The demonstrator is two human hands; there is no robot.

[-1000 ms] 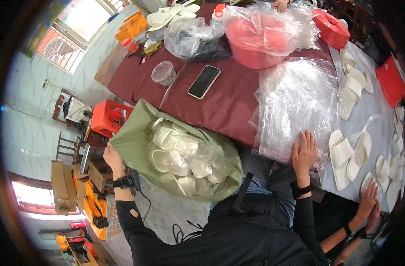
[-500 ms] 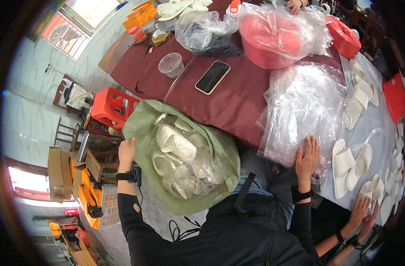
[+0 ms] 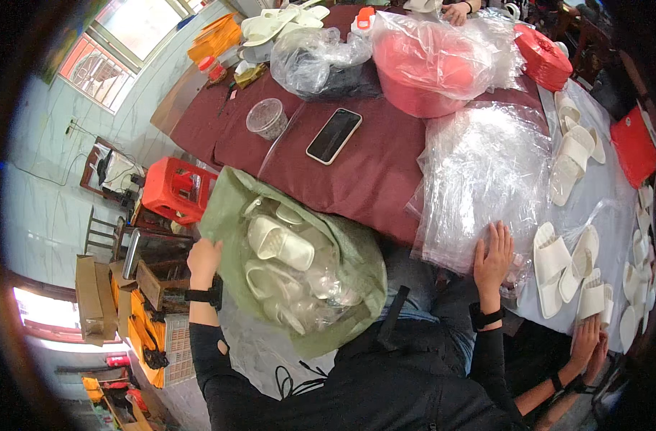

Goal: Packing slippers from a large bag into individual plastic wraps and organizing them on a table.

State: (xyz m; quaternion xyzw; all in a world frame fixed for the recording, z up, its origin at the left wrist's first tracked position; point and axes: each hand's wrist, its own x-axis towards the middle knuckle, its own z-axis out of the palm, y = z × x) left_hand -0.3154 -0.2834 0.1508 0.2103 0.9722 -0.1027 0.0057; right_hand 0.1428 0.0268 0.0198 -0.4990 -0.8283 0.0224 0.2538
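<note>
My left hand (image 3: 204, 258) is closed on the left rim of a green woven sack (image 3: 229, 208), which hangs open in front of me. Inside lie several white slippers (image 3: 292, 250) in clear plastic wrapping. My right hand (image 3: 494, 257) rests flat, fingers stretched, on the near edge of a stack of clear plastic bags (image 3: 478, 169). A pair of unwrapped white slippers (image 3: 550, 266) lies just right of that stack.
A phone (image 3: 333, 136) and a round clear tub (image 3: 267, 119) lie on the dark red cloth (image 3: 371, 172). Behind stands a plastic-covered red bundle (image 3: 425, 75). At lower right a co-worker's hands (image 3: 588, 345) touch slippers. A red stool (image 3: 173, 190) stands left.
The scene has shifted slightly left in view. My left hand has moved a little down along the sack's rim; my right stays on the bags. The co-worker's hands have moved slippers closer to the pair.
</note>
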